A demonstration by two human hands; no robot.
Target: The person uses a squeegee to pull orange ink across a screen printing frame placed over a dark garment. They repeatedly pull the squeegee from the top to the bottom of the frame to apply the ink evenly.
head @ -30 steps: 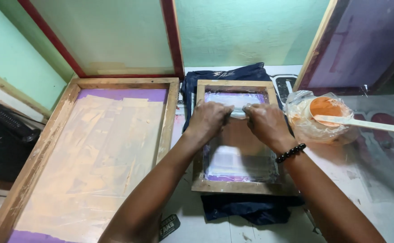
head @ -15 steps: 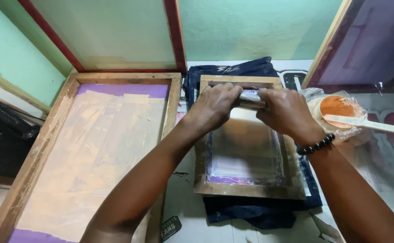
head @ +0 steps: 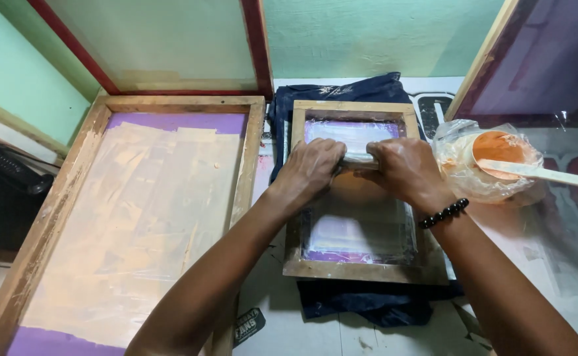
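- The left hand (head: pixel 312 168) and the right hand (head: pixel 401 168) sit side by side on a squeegee (head: pixel 358 160), knuckles up, fingers curled down over it.
- Each grip is closed tight on the squeegee; only a short pale stretch of it shows between the two hands.
- The squeegee lies across the mesh of a small wooden-framed screen (head: pixel 358 270), in the upper half of that screen, its length running from the frame's left side to its right side.
- The mesh under and below the hands looks orange-tinted, with purple showing along its borders.
- A beaded black bracelet (head: pixel 444 213) circles the right wrist.
- The small screen rests on a dark blue garment (head: pixel 368 306), which sticks out past the frame at its far and near ends; the garment lies on the white tabletop (head: pixel 341 336), towards its middle.
- Just to the left, touching or nearly touching the garment, lies a large wooden-framed screen (head: pixel 38 231) with purple ends and a pale smeared middle; it reaches the tabletop's left edge.
- To the right of the hands, near the tabletop's far right side, stands a plastic-wrapped tub of orange ink (head: pixel 496 148) with a white spatula (head: pixel 552 175) lying in it, handle pointing right.
- More framed screens lean against the green wall at the far edge.
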